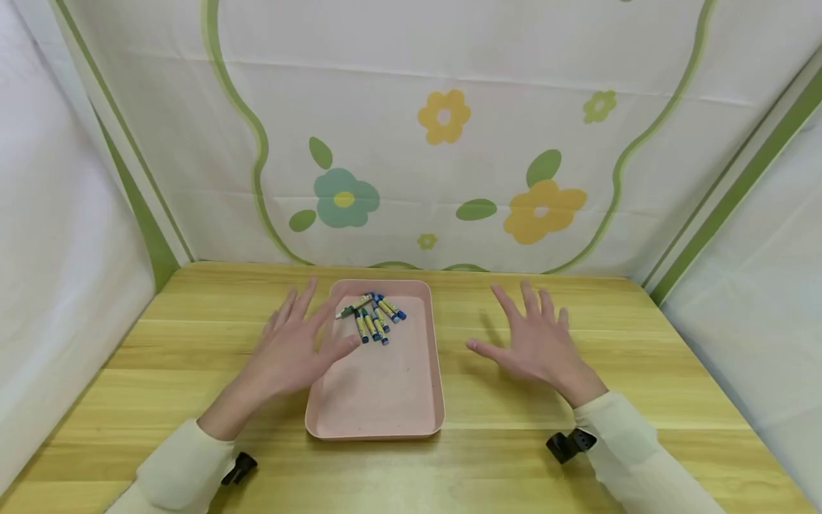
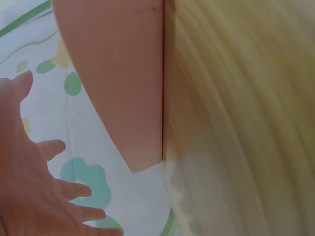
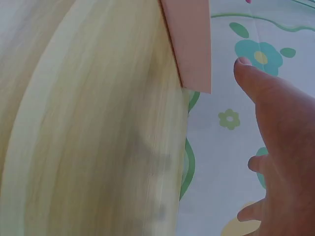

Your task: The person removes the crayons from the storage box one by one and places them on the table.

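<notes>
A shallow pink tray (image 1: 392, 400) lies lengthwise on the wooden table. Several crayons (image 1: 369, 325) with yellow wrappers and blue or green ends are heaped at its far left part. My left hand (image 1: 292, 350), fingers spread, hovers at the tray's left side, its thumb overlapping the tray in the head view. To the right of the tray, my right hand (image 1: 539, 343) is held over the table with fingers spread and nothing in it. Both wrist views show the tray's outer wall (image 2: 118, 73) and the spread fingers apart from it.
The wood-grain table (image 1: 501, 457) extends to both sides of the tray. A white cloth (image 1: 398, 157) with flowers and green lines hangs behind it, and white cloth walls stand left and right. Black clips (image 1: 571, 446) sit at the sleeve cuffs.
</notes>
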### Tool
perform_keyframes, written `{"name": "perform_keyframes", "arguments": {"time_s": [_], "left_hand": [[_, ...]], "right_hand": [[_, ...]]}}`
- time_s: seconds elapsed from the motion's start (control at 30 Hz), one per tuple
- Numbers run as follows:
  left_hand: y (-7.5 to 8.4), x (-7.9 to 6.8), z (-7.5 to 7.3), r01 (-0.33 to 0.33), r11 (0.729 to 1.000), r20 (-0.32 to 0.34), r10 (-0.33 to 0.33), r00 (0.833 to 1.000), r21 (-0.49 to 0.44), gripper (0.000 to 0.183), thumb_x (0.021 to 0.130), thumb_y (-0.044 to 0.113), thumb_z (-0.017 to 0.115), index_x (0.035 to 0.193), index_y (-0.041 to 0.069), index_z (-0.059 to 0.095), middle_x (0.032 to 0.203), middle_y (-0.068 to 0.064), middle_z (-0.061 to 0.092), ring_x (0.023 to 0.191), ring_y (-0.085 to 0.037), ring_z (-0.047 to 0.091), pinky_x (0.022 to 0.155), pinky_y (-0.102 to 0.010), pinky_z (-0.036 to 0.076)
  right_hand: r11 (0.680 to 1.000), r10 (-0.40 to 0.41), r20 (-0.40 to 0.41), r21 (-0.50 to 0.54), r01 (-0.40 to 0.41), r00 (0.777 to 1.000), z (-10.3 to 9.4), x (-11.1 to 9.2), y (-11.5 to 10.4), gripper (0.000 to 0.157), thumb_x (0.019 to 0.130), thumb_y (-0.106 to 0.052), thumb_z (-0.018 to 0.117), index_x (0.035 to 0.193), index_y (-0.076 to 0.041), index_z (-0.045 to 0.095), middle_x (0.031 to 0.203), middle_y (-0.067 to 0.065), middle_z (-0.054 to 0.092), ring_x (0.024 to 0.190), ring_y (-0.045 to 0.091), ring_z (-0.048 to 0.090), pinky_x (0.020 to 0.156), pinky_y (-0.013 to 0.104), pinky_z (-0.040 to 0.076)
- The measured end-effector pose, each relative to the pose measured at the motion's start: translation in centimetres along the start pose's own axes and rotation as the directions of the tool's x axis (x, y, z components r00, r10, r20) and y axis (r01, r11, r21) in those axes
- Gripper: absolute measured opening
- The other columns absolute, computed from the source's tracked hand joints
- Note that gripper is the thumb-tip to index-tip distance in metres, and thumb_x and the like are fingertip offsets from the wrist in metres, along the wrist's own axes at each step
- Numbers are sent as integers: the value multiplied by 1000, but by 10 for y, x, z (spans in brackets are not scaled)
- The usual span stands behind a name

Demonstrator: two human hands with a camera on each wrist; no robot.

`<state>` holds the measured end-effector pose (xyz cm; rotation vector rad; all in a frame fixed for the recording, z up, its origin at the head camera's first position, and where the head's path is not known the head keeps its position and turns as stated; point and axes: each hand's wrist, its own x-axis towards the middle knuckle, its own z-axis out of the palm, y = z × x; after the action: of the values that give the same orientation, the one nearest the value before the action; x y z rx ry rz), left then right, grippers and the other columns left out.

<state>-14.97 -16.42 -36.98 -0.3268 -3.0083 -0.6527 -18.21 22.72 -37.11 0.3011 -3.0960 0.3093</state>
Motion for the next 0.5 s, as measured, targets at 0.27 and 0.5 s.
{"name": "perform_keyframes", "arguments": {"time_s": [0.27, 0.5], "left_hand": [[-4, -7, -6, 162, 750, 125, -106, 986, -641, 80, 107, 62, 49, 172, 34, 12, 181, -11, 4, 165, -46, 9, 125, -75, 21], [-5, -17, -2, 291, 255, 241, -212, 947, -922, 77, 113, 43, 48, 173, 21, 5, 180, -14, 8, 166, -37, 15, 135, -54, 19]], "right_hand": [[967, -40, -51, 250, 52, 998, 3, 12, -7, 100, 95, -73, 63, 170, -20, 23, 173, 27, 23, 155, 56, 26, 117, 80, 29], [856, -28, -100, 511, 76, 995, 10, 26, -21, 83, 100, -56, 68, 165, -15, 36, 166, 18, 43, 147, 45, 47, 116, 66, 43]]}}
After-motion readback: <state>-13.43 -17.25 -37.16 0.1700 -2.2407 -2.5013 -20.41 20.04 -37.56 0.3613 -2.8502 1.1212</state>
